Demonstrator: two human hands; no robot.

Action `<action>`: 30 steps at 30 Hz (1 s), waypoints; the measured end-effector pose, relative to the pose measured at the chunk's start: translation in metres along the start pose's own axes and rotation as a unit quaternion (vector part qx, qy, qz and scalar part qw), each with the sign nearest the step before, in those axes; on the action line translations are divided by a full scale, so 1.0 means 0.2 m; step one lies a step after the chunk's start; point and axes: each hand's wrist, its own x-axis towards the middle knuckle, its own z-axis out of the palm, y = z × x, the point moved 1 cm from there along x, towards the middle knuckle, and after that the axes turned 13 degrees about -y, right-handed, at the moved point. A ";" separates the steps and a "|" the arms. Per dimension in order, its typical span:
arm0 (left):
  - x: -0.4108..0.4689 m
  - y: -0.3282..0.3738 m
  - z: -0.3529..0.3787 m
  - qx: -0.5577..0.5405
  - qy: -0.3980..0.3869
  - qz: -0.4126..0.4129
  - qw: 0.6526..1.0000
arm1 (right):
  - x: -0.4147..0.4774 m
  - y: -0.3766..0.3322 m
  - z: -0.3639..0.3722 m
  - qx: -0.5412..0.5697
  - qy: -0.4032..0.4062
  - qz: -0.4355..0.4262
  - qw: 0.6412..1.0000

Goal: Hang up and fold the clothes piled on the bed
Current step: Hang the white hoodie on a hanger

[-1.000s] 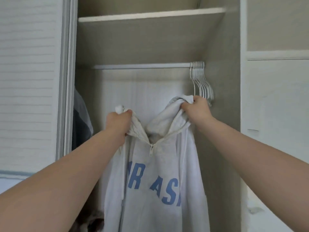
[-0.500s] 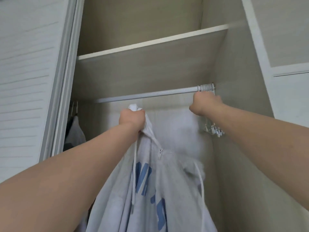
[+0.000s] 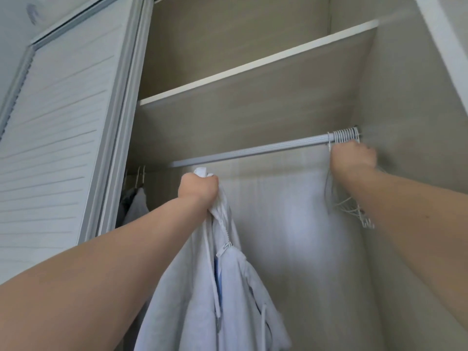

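Grip: L hand fists hoodie collar; R hand curled on hangers.
Done: hoodie not hung yet.
Left: hanger in, onto rail.

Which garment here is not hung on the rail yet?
The white hoodie, bunched in the left hand below the rail. The grey garments at far left hang from hanger hooks.

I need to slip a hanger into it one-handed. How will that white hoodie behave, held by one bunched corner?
Likely floppy: the hoodie drapes in folds below the left hand. Probably light, since one grip carries it. Its drawstrings dangle and may snag.
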 end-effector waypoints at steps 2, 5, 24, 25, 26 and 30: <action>0.00 -0.01 -0.02 -0.001 0.011 0.000 1.000 | 0.01 -0.01 -0.02 0.050 0.009 -0.002 0.999; -0.01 0.01 -0.08 -0.018 0.029 0.008 0.999 | 0.00 -0.06 -0.06 0.178 0.010 -0.011 0.984; -0.54 0.68 -1.18 0.048 0.245 0.088 0.964 | -0.80 -0.58 -0.56 0.822 -0.179 -0.096 0.531; -0.59 0.71 -1.25 0.066 0.256 0.094 0.960 | -0.85 -0.61 -0.60 0.839 -0.179 -0.103 0.502; -0.66 0.74 -1.31 0.084 0.265 0.096 0.956 | -0.90 -0.64 -0.65 0.854 -0.182 -0.110 0.475; -0.93 0.88 -1.54 0.162 0.295 0.091 0.937 | -1.08 -0.80 -0.86 0.869 -0.249 -0.157 0.396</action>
